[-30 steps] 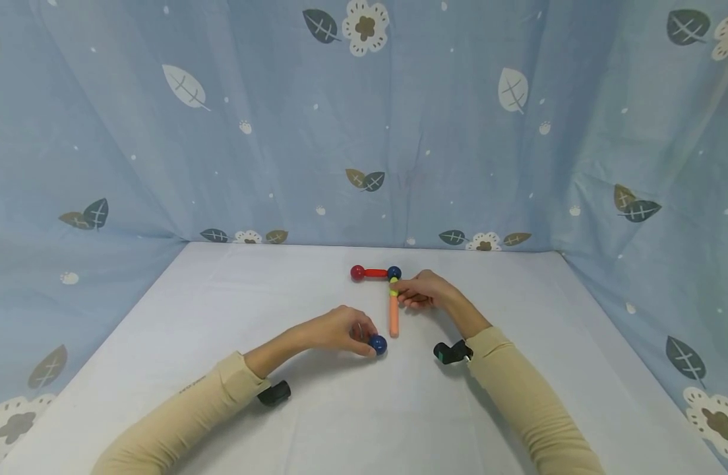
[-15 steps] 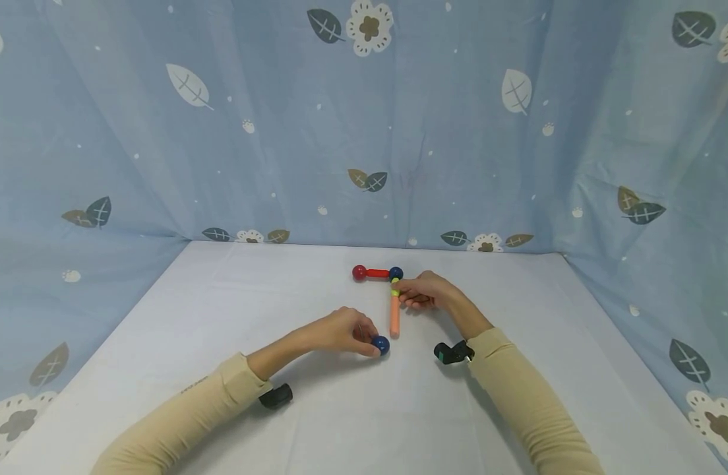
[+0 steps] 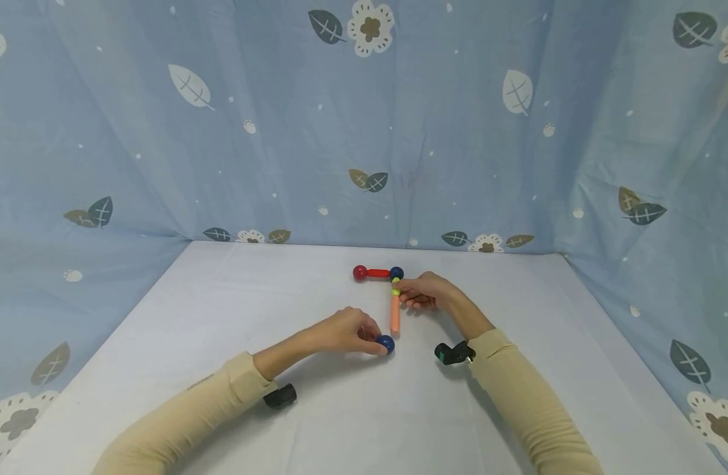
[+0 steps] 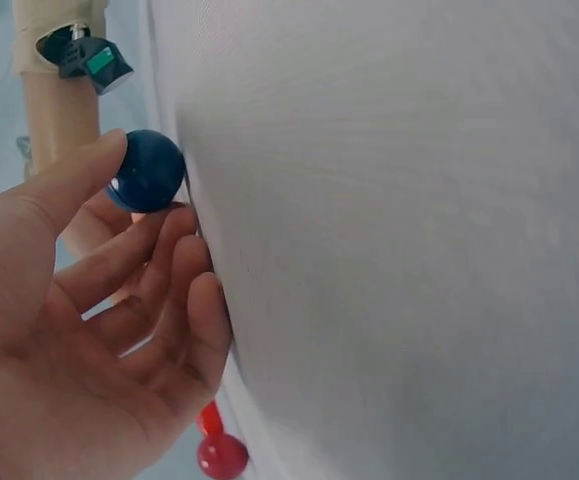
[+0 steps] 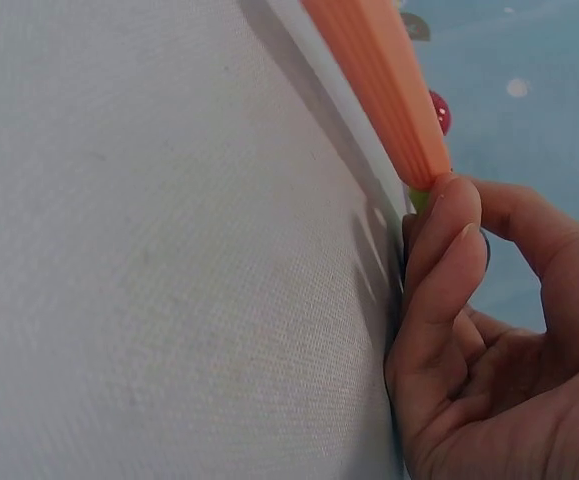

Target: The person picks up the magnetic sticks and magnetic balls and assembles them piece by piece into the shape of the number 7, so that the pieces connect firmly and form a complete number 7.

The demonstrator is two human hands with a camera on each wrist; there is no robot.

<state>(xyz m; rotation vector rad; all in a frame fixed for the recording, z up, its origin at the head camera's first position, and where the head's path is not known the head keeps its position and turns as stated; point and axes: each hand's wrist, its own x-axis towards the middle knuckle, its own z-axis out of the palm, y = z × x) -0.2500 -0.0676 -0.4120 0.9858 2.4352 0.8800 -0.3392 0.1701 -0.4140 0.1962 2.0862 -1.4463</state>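
Note:
Between thumb and fingers, my left hand [image 3: 347, 331] pinches a glossy blue ball [image 4: 151, 171] low over the white tabletop. The ball is just left of and below the near end of an orange stick [image 3: 395, 315]; whether they touch cannot be told. My right hand [image 3: 424, 290] pinches a yellow-green stick [image 3: 396, 287], which lines up with the orange one. At its far end sits a second blue ball [image 3: 396, 273]. From that ball a red stick [image 3: 378, 273] runs left to a red ball [image 3: 360, 272]. Fingers partly hide the yellow-green stick in the right wrist view.
A white cloth covers the table [image 3: 221, 297]. A blue patterned curtain [image 3: 281, 132] stands behind it and at both sides. Black wrist cameras hang under the left sleeve [image 3: 280, 396] and right sleeve, close to the tabletop.
My left hand has moved slightly right with its blue ball, closer to the orange stick's near end. The right hand and the joined pieces stay nearly where they were.

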